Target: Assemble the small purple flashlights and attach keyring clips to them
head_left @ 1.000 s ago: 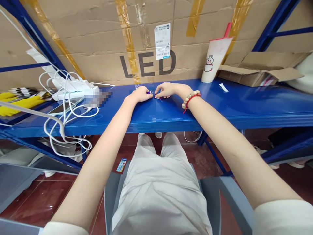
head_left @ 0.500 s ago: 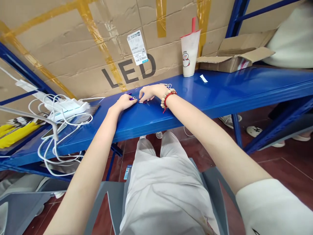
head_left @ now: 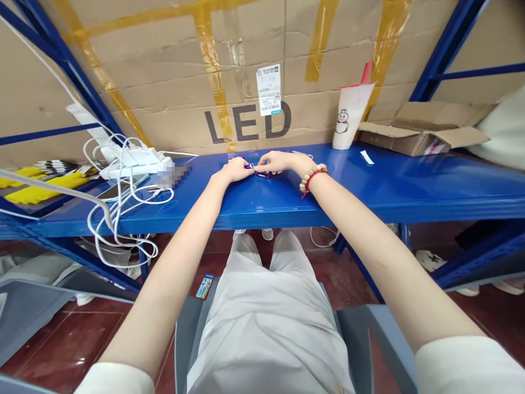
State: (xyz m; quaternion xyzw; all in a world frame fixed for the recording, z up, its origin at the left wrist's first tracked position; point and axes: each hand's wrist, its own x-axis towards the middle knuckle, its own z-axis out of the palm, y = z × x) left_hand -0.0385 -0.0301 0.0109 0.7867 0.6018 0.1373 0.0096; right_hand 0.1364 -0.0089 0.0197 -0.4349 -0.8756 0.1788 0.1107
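The left hand point(head_left: 236, 169) pinches a small purple item point(head_left: 248, 166) at the blue table point(head_left: 369, 183). The right hand point(head_left: 279, 161) sits just beside, its grip unclear

you're facing taped cardboard point(head_left: 156, 82) at twelve o'clock; a cup point(head_left: 353, 117) is standing at one, an open box point(head_left: 404, 143) sitting at two.

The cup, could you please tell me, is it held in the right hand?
No, the cup stands on the table, apart from the right hand.
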